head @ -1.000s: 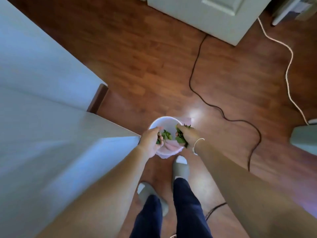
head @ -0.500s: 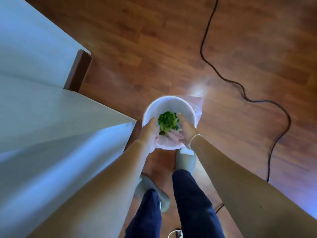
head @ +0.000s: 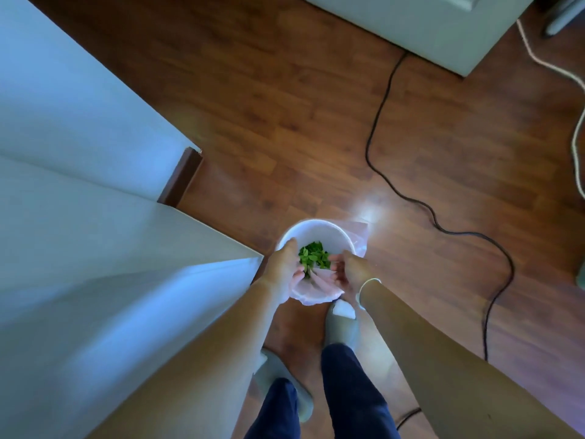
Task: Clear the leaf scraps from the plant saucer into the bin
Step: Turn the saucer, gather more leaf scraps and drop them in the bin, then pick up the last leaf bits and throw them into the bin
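- Reddish-brown wood floor (head: 285,122), glossy, with a bright glare spot just beyond the bin.
- Black cable (head: 408,198) snaking across the boards; pale cord (head: 569,77) at far right; white tabletop (head: 79,248) filling the left.
- White round bin (head: 316,231) on the floor, lined with a thin pinkish bag (head: 361,239).
- Leaf scraps (head: 311,256): small bright-green bits, clumped inside the bin.
- Left hand (head: 283,269) and right hand (head: 349,270) over the bin's near rim, fingers loosely spread, gripping nothing.

I'm standing in a home room: wood laminate floor (head: 285,106), white panel door (head: 427,23), slippers (head: 340,324), cables (head: 380,122) trailing.
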